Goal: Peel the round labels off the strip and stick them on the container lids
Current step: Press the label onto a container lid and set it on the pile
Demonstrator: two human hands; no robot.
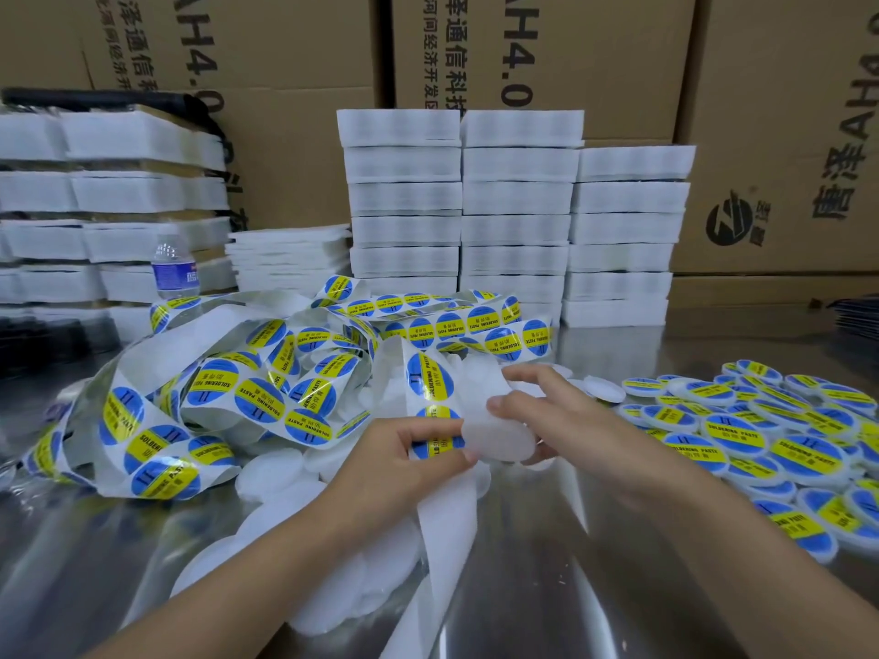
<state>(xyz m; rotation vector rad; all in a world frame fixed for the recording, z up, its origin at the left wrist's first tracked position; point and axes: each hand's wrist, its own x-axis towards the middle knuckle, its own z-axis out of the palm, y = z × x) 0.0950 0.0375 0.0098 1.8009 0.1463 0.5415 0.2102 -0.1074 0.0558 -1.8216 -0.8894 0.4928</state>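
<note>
A long white strip [238,397] carrying round blue-and-yellow labels lies tangled across the left and middle of the steel table. My left hand [409,449] pinches the strip at a label [435,442] near its end, and the bare backing hangs down toward me. My right hand [547,420] holds a plain white lid [499,439] against that label. Several unlabelled white lids [295,487] lie under and in front of my hands. Labelled lids [761,444] are heaped at the right.
Stacks of white foam trays [513,206] stand at the back centre and left [109,202], with cardboard boxes [780,135] behind. A water bottle [173,268] stands at the left behind the strip. The steel table [571,563] reflects light in front.
</note>
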